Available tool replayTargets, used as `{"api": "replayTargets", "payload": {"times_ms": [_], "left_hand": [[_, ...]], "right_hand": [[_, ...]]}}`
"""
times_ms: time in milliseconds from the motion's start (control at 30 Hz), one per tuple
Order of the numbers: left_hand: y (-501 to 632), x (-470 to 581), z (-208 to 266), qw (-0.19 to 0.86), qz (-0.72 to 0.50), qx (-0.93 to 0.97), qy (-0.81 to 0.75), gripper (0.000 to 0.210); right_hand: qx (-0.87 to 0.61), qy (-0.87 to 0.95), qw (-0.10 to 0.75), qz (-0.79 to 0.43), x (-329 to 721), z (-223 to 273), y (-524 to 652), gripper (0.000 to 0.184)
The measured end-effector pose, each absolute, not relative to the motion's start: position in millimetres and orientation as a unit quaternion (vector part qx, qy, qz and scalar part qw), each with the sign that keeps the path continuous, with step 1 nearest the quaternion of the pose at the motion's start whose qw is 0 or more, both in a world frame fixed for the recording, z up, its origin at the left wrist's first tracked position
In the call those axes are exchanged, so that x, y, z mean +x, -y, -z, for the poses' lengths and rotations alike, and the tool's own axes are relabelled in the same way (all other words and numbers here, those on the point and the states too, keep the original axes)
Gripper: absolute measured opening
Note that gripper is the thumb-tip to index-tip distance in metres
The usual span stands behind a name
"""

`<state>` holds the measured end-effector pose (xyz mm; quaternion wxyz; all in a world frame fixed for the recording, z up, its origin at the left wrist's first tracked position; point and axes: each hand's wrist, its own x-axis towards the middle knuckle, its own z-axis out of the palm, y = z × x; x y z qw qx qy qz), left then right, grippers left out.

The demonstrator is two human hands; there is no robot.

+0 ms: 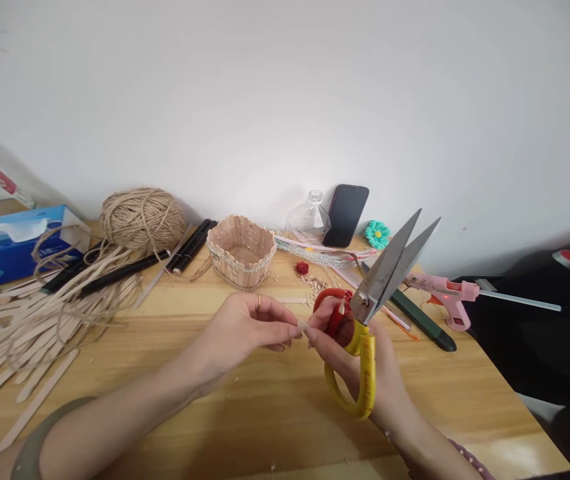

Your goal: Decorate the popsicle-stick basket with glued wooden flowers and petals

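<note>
My left hand (259, 325) pinches a small piece of wooden stick (303, 326) between thumb and fingertips. The fingertips of my right hand (337, 340) touch the other end of that piece. Scissors (362, 300) with yellow and red handles hang on my right hand, their blades slightly apart and pointing up to the right. Behind my hands stands a small basket (242, 257) made of short wooden stick pieces, with a glittery cord round its side. A dark red rose (302, 268) and wood shavings (315, 288) lie just beyond my fingers.
On the left are a twine ball (142, 219), loose craft sticks (49, 340), black markers (189, 247) and a blue tissue box (15, 247). Along the wall stand a cut bottle top (312, 217), a phone (347, 215) and a teal flower (377, 234). A pink glue gun (447, 297) lies right.
</note>
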<state>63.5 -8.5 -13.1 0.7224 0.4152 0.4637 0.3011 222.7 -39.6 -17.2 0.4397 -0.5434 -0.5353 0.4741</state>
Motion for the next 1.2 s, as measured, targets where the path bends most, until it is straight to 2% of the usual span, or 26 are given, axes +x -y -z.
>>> {"api": "replayTargets", "payload": {"times_ms": [267,400,600,767,933,1200], "left_hand": [[10,62,12,0.713,-0.311,0.432,-0.457,0.004],[8,60,6,0.694,-0.364,0.419,-0.458,0.003],[7,58,0,0.658,-0.454,0.388,-0.458,0.006],[10,57,0,0.648,-0.480,0.385,-0.449,0.005],[11,57,2,0.642,-0.490,0.390,-0.442,0.003],[11,58,4,0.645,-0.498,0.382,-0.436,0.004]], "right_hand": [[-0.543,0.548,0.416,-0.482,221,9,37,0.025],[-0.538,0.553,0.397,-0.497,226,13,42,0.028],[-0.501,0.620,0.310,-0.518,239,30,54,0.044],[-0.510,0.655,0.236,-0.505,238,28,56,0.059],[-0.508,0.667,0.228,-0.494,234,24,54,0.062],[-0.515,0.667,0.235,-0.483,233,26,54,0.057]]}}
